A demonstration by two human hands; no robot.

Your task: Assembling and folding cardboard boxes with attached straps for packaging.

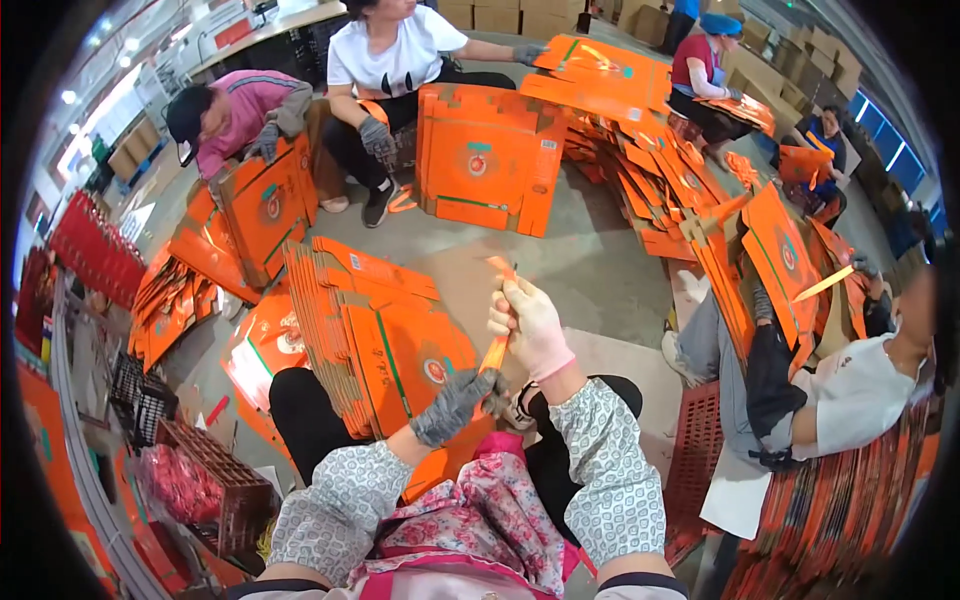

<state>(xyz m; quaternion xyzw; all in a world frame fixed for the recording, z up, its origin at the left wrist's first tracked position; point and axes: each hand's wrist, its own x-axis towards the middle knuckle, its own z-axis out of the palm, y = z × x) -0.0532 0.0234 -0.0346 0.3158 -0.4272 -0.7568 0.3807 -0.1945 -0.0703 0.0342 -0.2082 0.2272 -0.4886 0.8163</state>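
In front of my chest, an orange ribbon (495,353) runs taut between my hands. My left hand (455,405), in a grey glove, is closed round its lower part. Higher up, my right hand (530,325), in a whitish glove, pinches it, and a loose end sticks out above the fingers. Just beyond my left hand, a bundle of flattened orange cartons (415,350) leans near my knees, its brown edges layered at the left. Another orange carton (265,335) lies beside that bundle, partly hidden by it.
Co-workers sit around me with orange cartons; one (490,160) stands upright ahead. A heap of cartons (650,180) lies far right. Red crates (695,440) stand by my right knee, near a person sitting there. A brown crate (215,470) stands at my left.
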